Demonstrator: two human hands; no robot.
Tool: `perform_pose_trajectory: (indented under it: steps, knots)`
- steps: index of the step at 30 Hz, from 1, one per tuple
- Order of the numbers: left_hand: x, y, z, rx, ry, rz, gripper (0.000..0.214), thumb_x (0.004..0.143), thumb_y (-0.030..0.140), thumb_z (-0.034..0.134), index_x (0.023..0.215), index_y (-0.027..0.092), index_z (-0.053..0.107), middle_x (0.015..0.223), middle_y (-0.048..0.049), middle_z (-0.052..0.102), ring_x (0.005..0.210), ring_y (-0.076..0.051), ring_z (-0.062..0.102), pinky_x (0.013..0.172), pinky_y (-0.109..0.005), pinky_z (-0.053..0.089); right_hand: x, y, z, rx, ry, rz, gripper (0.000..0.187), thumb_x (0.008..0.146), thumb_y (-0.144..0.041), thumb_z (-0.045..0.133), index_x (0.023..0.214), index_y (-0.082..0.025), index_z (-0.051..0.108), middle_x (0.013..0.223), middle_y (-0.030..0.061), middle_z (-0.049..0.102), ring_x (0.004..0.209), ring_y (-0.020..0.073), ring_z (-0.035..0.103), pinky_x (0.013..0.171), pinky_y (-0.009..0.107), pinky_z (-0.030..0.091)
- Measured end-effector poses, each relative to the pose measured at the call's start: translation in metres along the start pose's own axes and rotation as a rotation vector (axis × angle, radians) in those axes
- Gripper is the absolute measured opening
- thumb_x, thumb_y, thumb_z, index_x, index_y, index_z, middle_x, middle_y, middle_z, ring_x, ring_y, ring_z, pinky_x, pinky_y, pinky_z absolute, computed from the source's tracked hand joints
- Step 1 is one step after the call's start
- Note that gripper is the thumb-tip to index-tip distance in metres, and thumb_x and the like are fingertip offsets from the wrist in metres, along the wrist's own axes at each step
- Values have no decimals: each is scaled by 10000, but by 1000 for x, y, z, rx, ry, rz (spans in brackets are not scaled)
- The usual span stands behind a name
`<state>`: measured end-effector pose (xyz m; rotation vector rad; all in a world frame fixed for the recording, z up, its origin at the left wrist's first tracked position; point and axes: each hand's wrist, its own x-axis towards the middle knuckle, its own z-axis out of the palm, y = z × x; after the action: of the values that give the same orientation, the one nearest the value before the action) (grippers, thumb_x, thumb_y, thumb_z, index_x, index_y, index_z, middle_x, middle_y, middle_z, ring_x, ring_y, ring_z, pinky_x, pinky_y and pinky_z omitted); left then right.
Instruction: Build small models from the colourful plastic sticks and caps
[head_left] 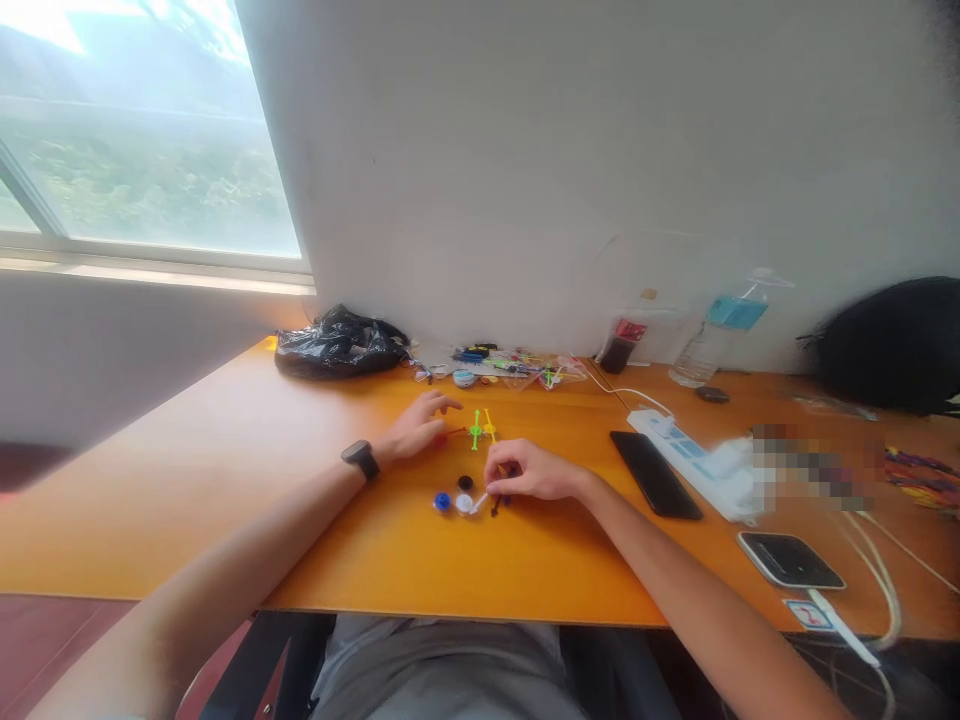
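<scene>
My left hand (414, 428) rests on the table with its fingers apart and holds nothing. Just past its thumb lies a thin dark red piece (455, 431), beside a green arrow piece (475, 430) and a yellow arrow piece (490, 426). Thumb and fingers of my right hand (534, 470) are pinched on a small white arrow piece (481, 502), low over the table. Under that hand a black arrow piece (495, 507) shows in part. Close by are a white round piece (464, 504), a blue one (442, 502) and a black one (465, 482).
Along the wall sit a black plastic bag (341, 342), a pile of small colourful parts (517, 365) and a water bottle (697, 350). To the right are a black phone (655, 474), a white power strip (694, 455), a charging device (791, 560) and cables.
</scene>
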<state>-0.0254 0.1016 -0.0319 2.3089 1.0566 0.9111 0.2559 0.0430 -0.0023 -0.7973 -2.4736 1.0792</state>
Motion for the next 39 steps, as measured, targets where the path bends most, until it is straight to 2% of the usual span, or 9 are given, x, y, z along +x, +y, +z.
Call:
perform_pose_trajectory:
  steps: [3,6,11,14,17,20,25,33,39]
  knots:
    - [0,-2,-4,12,-86,-40,439,770,232,614,1192,206,730,919,-35,689,800,-214,636,728,-318,512,-1,-6,-2,-4,27,-1,318,916,-473,758,883,-157,777,894,49,691,783,152,569,682,262,418]
    - [0,-4,-2,-2,-81,-52,397,759,214,652,1143,200,750,855,-22,710,711,-180,628,669,-283,488,-1,-10,-2,37,62,36,332,918,-489,749,892,-158,750,903,49,695,796,160,580,696,265,429]
    - [1,-7,4,-100,8,-53,356,816,293,730,1153,178,741,950,-71,774,762,-186,677,713,-288,533,1,-9,7,276,77,56,335,977,-515,666,979,-182,629,884,13,622,773,151,564,734,274,465]
    - [0,-3,6,-114,20,-62,354,851,410,763,1125,185,757,962,-84,780,793,-198,694,716,-292,537,2,-13,13,276,105,15,304,1024,-500,599,1025,-197,610,867,-12,539,749,134,488,719,262,436]
    - [0,1,7,-119,30,-63,361,878,464,754,1098,179,770,954,-88,776,788,-191,687,705,-285,528,2,-21,20,230,108,37,333,925,-487,747,1049,-199,634,813,-40,497,696,116,431,648,237,385]
    - [-1,2,8,-113,43,-53,332,899,463,735,1064,178,777,958,-84,775,786,-180,674,706,-278,521,2,-26,26,135,69,55,363,838,-468,833,1019,-179,711,795,-29,572,679,110,468,624,232,376]
    - [-1,4,9,-81,63,-35,296,897,452,739,1004,180,783,962,-79,761,748,-165,641,693,-272,511,4,-25,34,68,17,17,300,874,-423,783,1024,-164,801,904,39,746,743,146,610,668,241,444]
    - [1,9,8,-56,71,52,293,968,463,647,992,211,796,979,-93,741,874,-219,653,797,-320,518,5,-23,33,117,45,40,289,870,-429,782,954,-155,812,785,19,712,670,128,567,626,236,421]
    - [1,18,5,1,270,78,332,1042,458,533,1022,209,751,1042,-109,735,1012,-267,618,982,-402,467,9,-19,29,209,274,98,361,836,-506,816,894,-151,782,692,-17,593,581,93,409,554,241,327]
